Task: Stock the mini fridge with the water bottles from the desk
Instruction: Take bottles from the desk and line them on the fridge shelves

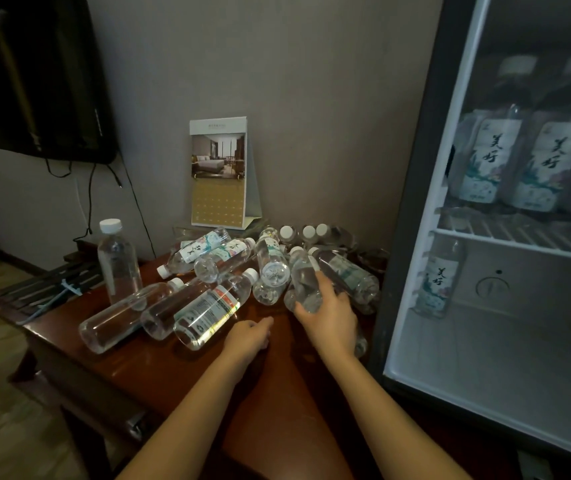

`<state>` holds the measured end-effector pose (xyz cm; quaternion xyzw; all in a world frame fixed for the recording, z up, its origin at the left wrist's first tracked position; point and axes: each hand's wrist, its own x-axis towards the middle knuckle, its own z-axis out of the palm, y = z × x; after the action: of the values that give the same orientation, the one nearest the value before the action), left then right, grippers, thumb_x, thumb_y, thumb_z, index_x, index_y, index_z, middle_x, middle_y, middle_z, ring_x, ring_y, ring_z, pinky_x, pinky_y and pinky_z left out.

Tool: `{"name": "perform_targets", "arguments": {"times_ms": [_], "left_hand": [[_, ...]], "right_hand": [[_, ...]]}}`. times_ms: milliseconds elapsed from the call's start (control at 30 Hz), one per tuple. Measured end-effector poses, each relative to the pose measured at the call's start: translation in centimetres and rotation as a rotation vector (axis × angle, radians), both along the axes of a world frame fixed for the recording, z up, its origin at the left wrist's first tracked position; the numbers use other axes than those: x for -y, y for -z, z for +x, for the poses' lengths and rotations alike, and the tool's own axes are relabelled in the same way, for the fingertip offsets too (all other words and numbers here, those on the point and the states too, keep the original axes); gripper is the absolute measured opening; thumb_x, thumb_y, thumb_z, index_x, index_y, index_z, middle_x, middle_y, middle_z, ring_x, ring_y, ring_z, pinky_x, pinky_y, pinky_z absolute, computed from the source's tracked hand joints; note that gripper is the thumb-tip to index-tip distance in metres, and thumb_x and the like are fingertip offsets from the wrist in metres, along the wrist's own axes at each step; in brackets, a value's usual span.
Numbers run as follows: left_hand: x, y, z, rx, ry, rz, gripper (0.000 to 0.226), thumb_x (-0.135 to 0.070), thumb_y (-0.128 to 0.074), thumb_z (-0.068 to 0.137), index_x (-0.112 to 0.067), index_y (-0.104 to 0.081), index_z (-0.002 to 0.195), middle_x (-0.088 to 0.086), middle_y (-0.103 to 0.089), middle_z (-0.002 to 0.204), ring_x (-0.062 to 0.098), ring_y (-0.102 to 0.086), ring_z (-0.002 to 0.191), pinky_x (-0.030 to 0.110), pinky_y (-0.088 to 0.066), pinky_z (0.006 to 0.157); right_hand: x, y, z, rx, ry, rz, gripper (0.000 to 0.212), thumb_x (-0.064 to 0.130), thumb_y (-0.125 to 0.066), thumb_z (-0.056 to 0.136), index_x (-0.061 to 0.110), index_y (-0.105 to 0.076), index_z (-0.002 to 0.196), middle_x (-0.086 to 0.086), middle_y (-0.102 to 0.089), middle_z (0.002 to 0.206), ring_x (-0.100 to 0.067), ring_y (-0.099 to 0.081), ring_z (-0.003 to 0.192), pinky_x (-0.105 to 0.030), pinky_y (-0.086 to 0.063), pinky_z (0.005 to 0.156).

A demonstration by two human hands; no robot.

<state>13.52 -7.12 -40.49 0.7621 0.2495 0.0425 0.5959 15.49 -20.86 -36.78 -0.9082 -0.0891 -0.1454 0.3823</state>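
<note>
At the right edge of the tabletop (145, 372), just beside the open mini fridge (412, 202), the right hand (329, 317) grips a clear water bottle (306, 282) lying on the heap of bottles (273, 268). Its fingers (323, 284) are curled over the bottle's body. The left hand (247, 336) rests on the tabletop just left of the right hand and holds nothing. Its forefinger (266, 322) is stretched forward and the other fingers are loosely curled. Near that hand, toward the left, a labelled bottle (211, 311) lies on its side, with two clear bottles (121, 317) lying alongside it. Behind them, near the left edge, one capped bottle (117, 261) stands upright. More bottles lie piled toward the back edge, where a calendar card (220, 171) stands against the wall.

Inside the fridge, several labelled bottles (484, 157) stand upright on the wire shelf (519, 233). Below the shelf a single bottle (439, 275) stands against the left inner wall. A dark television (34, 77) hangs on the wall at the upper left.
</note>
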Motion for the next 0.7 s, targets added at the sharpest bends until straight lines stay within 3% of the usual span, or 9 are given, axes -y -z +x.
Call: {"name": "perform_targets", "arguments": {"times_ms": [167,300,367,433,533,567,633,700], "left_hand": [[1.4,-1.5,-1.0,-0.018,0.108,-0.130,0.071,-0.065,-0.027,0.090,-0.007,-0.068,0.099,0.010,-0.061,0.103,0.021,-0.052,0.102,0.035,-0.033,0.099],[2.4,-2.0,-1.5,0.028,0.175,-0.190,0.073,-0.071,-0.017,0.087,-0.018,-0.067,0.092,0.005,-0.062,0.113,0.020,-0.050,0.110,0.036,-0.023,0.108],[2.6,-2.1,-1.6,0.021,0.222,-0.236,0.079,-0.074,-0.016,0.085,-0.018,-0.066,0.108,0.006,-0.064,0.115,0.020,-0.052,0.108,0.033,-0.021,0.101],[3.1,-2.3,-1.9,0.024,0.296,-0.300,0.079,-0.076,-0.021,0.083,-0.021,-0.060,0.123,0.007,-0.061,0.125,0.019,-0.050,0.115,0.033,-0.023,0.095],[3.5,-2.4,-2.6,0.028,0.274,-0.340,0.086,-0.079,-0.052,0.066,-0.025,-0.051,0.132,0.004,-0.047,0.140,0.021,-0.039,0.131,0.037,-0.027,0.109],[3.5,-2.3,-2.7,0.021,0.274,-0.329,0.087,-0.078,-0.057,0.062,-0.025,-0.053,0.130,0.003,-0.049,0.138,0.021,-0.041,0.129,0.037,-0.030,0.107],[3.8,-2.2,-3.0,0.019,0.290,-0.294,0.067,-0.069,-0.056,0.072,-0.023,-0.058,0.121,0.004,-0.056,0.128,0.018,-0.048,0.117,0.031,-0.036,0.091],[4.1,-2.1,-3.3,0.020,0.272,-0.244,0.048,-0.060,-0.053,0.080,-0.022,-0.061,0.109,0.003,-0.057,0.119,0.016,-0.048,0.108,0.029,-0.031,0.088]], "right_hand": [[0.7,0.1,-2.8,0.017,-0.017,-0.069,0.068,0.035,-0.062,0.083,0.041,-0.028,0.141,-0.008,-0.040,0.131,-0.034,-0.052,0.116,-0.034,-0.045,0.087],[1.5,0.4,-4.6,0.078,-0.071,-0.174,0.065,0.034,-0.062,0.083,0.041,-0.030,0.140,-0.005,-0.037,0.130,-0.028,-0.050,0.117,-0.034,-0.045,0.090],[1.8,0.9,-5.5,0.094,-0.119,-0.242,0.068,0.033,-0.063,0.083,0.041,-0.027,0.140,-0.006,-0.032,0.134,-0.027,-0.043,0.123,-0.035,-0.043,0.096],[2.1,1.3,-6.4,0.100,-0.176,-0.337,0.070,0.032,-0.063,0.084,0.041,-0.024,0.141,-0.008,-0.028,0.138,-0.030,-0.038,0.128,-0.036,-0.042,0.100],[2.6,1.7,-7.2,0.151,-0.255,-0.454,0.065,0.026,-0.058,0.089,0.042,-0.022,0.141,-0.008,-0.028,0.136,-0.034,-0.034,0.129,-0.038,-0.038,0.105],[3.0,1.8,-7.2,0.166,-0.273,-0.468,0.065,0.024,-0.057,0.090,0.043,-0.022,0.141,-0.007,-0.028,0.135,-0.034,-0.034,0.130,-0.039,-0.037,0.106],[3.8,1.7,-6.8,0.142,-0.313,-0.443,0.065,0.024,-0.060,0.089,0.046,-0.025,0.140,-0.006,-0.026,0.135,-0.030,-0.036,0.127,-0.038,-0.040,0.105],[4.7,1.4,-6.5,0.059,-0.377,-0.368,0.065,0.030,-0.064,0.086,0.047,-0.031,0.139,-0.003,-0.025,0.137,-0.026,-0.040,0.125,-0.036,-0.042,0.104]]}}
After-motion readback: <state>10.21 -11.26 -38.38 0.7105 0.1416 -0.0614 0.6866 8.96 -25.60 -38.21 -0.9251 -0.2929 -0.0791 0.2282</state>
